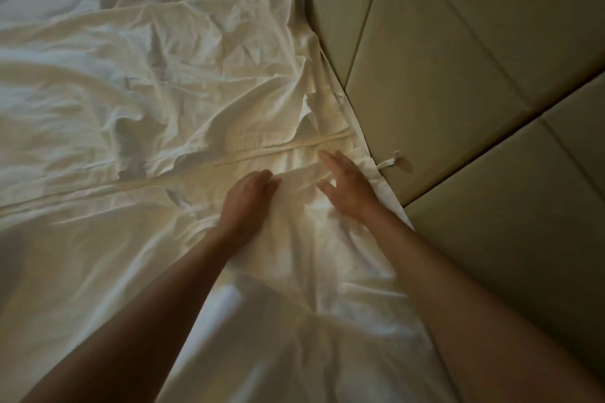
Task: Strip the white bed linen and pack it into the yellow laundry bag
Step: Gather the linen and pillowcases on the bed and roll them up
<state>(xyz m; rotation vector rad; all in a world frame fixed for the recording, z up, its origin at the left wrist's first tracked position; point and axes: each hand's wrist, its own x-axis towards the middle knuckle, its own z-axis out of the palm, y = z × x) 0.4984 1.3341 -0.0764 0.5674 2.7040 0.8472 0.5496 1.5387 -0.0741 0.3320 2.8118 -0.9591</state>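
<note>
From the head view, your two hands are both down on the white bed linen (pixel 183 82), which lies crumpled across the bed and fills most of the frame. Take the long hem seam (pixel 229 160) running across the linen as your landmark: both hands sit just on your side of it, near its end by the padded headboard (pixel 458 59). Your left hand (pixel 247 203) has its fingers curled down into the cloth, bunching a fold of linen under the fingertips. Your right hand (pixel 347 186) is spread wide, fingers straight and slightly apart, palm lying flat on the linen beside the edge that meets the headboard; it holds nothing. One small white fabric tie (pixel 391 162) sticks out from the linen's edge past the seam's end, lying against the headboard panel. Beyond the seam, the linen is heavily wrinkled up to the far corner of the bed. One seam, one tie and two hands can be counted.
</note>
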